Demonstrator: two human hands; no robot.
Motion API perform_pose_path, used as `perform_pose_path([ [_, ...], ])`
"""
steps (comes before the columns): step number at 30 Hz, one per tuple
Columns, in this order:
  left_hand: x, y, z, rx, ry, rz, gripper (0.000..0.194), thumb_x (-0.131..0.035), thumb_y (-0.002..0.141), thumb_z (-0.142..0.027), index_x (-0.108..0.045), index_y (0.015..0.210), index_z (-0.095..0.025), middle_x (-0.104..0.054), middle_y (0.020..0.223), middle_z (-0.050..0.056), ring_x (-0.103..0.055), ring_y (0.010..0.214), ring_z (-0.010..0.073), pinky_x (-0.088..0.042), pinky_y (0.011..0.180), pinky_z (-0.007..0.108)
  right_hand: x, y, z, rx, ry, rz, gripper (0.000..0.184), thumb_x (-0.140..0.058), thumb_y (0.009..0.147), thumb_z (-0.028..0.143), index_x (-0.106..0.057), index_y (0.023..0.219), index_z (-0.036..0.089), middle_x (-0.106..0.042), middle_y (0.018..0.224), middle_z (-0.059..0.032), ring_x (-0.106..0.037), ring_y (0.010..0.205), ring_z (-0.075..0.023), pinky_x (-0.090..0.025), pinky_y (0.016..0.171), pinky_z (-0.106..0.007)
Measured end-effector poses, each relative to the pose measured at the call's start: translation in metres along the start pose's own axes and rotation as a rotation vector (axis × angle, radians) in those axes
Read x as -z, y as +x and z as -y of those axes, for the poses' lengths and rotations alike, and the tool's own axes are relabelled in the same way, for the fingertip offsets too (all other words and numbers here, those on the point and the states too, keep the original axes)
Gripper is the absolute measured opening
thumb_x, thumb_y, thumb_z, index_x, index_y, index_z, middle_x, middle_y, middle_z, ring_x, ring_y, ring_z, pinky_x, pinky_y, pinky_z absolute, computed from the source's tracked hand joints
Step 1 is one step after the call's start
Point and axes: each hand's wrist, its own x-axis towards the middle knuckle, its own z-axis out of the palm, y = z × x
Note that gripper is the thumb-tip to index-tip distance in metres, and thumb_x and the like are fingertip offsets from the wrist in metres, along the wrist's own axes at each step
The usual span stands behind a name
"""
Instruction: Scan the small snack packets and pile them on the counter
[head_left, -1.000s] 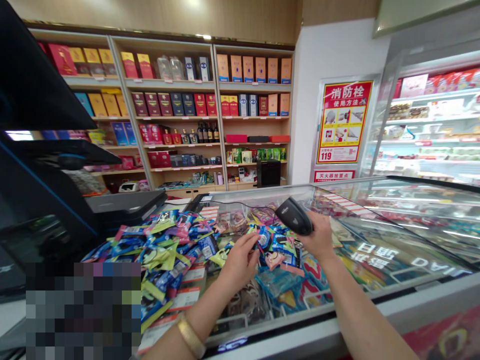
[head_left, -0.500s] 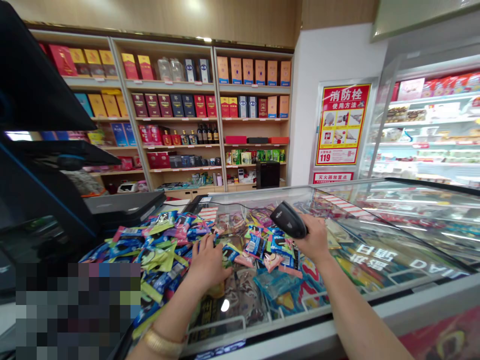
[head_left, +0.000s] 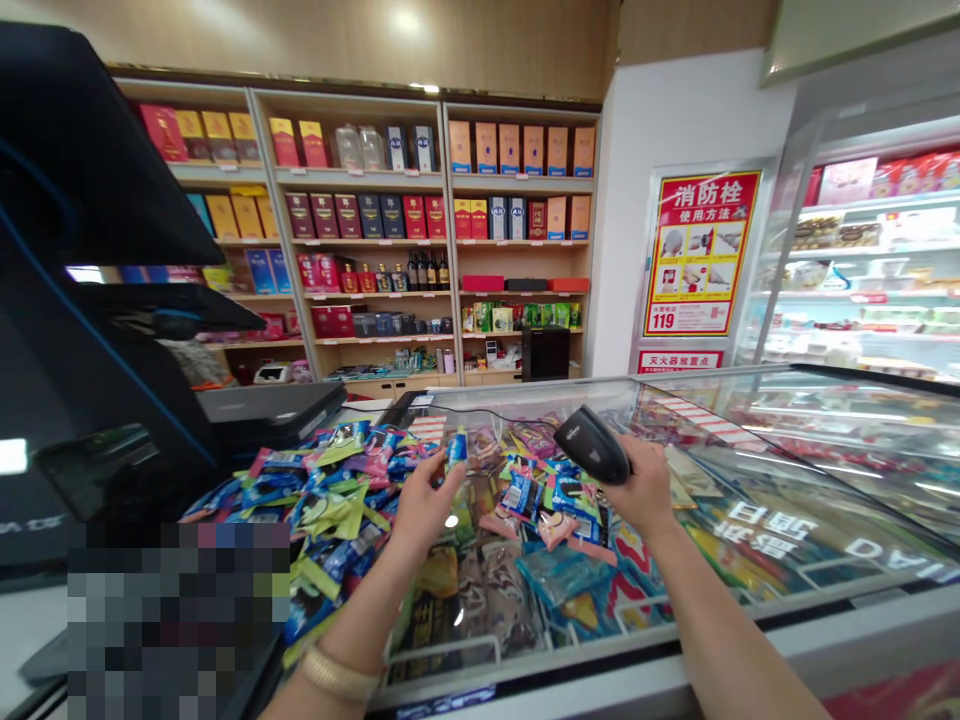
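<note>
A small blue-and-yellow packet (head_left: 456, 449) stands up between the thumb and fingers of my left hand (head_left: 424, 495), raised over the glass lid. My right hand (head_left: 641, 487) is wrapped round the handle of a black barcode scanner (head_left: 594, 444), its head tilted toward the left. Below the scanner, a smaller group of blue, pink and green packets (head_left: 555, 500) lies on the glass. Left of my left hand spreads a large heap of similar packets (head_left: 326, 500). What is printed on the held packet is too small to read.
Under my arms is a chest freezer (head_left: 592, 650) with a glass top and bagged goods inside. A black checkout screen (head_left: 82, 150) looms at the left, beside a flat dark device (head_left: 270, 405). A cable crosses the glass. Shelves of boxed bottles (head_left: 367, 215) line the back wall.
My left hand has lifted off the glass, and a blue packet now shows in its fingers. The scanner stays in my right hand. The view has shifted slightly left.
</note>
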Motion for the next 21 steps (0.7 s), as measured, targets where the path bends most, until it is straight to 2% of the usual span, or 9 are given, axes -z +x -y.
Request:
perform_pose_path([
  [3,-0.002,-0.001,-0.002,0.265,-0.490,0.090,0.034,-0.066,0.073,-0.048,-0.061,0.086,-0.017,-0.068,0.082,0.005,-0.068,0.079,0.0216,-0.057,0.072,0.038,0.001,0.000,0.005,0.032,0.023,0.032,0.024,-0.058,0.073,0.035,-0.064,0.092,0.022,-0.067,0.079,-0.0049,-0.060,0.077,-0.0241,-0.036,0.071,-0.035],
  [5,-0.003,-0.001,-0.004,0.352,-0.652,0.107,0.026,-0.065,0.078,-0.041,-0.058,0.086,-0.017,-0.069,0.082,0.005,-0.069,0.076,0.0195,-0.059,0.072,0.037,0.003,0.001,0.011,0.055,0.050,0.052,0.024,-0.058,0.074,0.034,-0.064,0.094,0.021,-0.068,0.082,-0.0056,-0.060,0.079,-0.0242,-0.036,0.072,-0.036],
  [7,-0.003,-0.002,-0.006,0.376,-0.715,0.096,0.018,-0.061,0.081,-0.035,-0.058,0.086,-0.017,-0.070,0.087,0.006,-0.070,0.079,0.0186,-0.059,0.076,0.037,0.004,0.002,0.018,0.082,0.085,0.077,0.022,-0.056,0.076,0.031,-0.063,0.095,0.021,-0.068,0.085,-0.0058,-0.061,0.081,-0.0236,-0.035,0.074,-0.036],
  [10,-0.003,-0.002,-0.005,0.326,-0.729,0.098,0.013,-0.065,0.077,-0.027,-0.058,0.083,-0.017,-0.070,0.091,0.005,-0.070,0.086,0.0176,-0.057,0.089,0.038,0.005,0.004,0.029,0.130,0.133,0.130,0.018,-0.053,0.078,0.028,-0.063,0.091,0.021,-0.068,0.081,-0.0044,-0.060,0.079,-0.0214,-0.033,0.074,-0.035],
  [13,-0.006,-0.004,-0.002,0.232,-0.667,0.110,0.025,-0.074,0.066,-0.023,-0.062,0.087,-0.017,-0.071,0.091,0.002,-0.070,0.091,0.0176,-0.052,0.097,0.037,0.006,0.004,0.039,0.186,0.172,0.186,0.017,-0.055,0.079,0.030,-0.063,0.092,0.021,-0.066,0.078,-0.0029,-0.058,0.075,-0.0197,-0.031,0.073,-0.035],
  [17,-0.010,-0.007,0.003,0.107,-0.447,0.112,0.038,-0.071,0.068,-0.031,-0.066,0.102,-0.016,-0.072,0.100,0.005,-0.068,0.098,0.0208,-0.051,0.096,0.039,0.005,0.003,0.048,0.231,0.219,0.273,0.025,-0.061,0.076,0.035,-0.063,0.097,0.021,-0.068,0.082,-0.0033,-0.058,0.076,-0.0191,-0.029,0.076,-0.035],
  [21,-0.012,-0.006,0.009,0.046,-0.296,0.090,0.038,-0.067,0.070,-0.031,-0.067,0.104,-0.014,-0.073,0.101,0.007,-0.066,0.102,0.0229,-0.051,0.093,0.037,0.004,0.002,0.053,0.235,0.222,0.364,0.032,-0.067,0.071,0.037,-0.064,0.098,0.021,-0.068,0.082,-0.0028,-0.058,0.077,-0.0190,-0.028,0.077,-0.035],
])
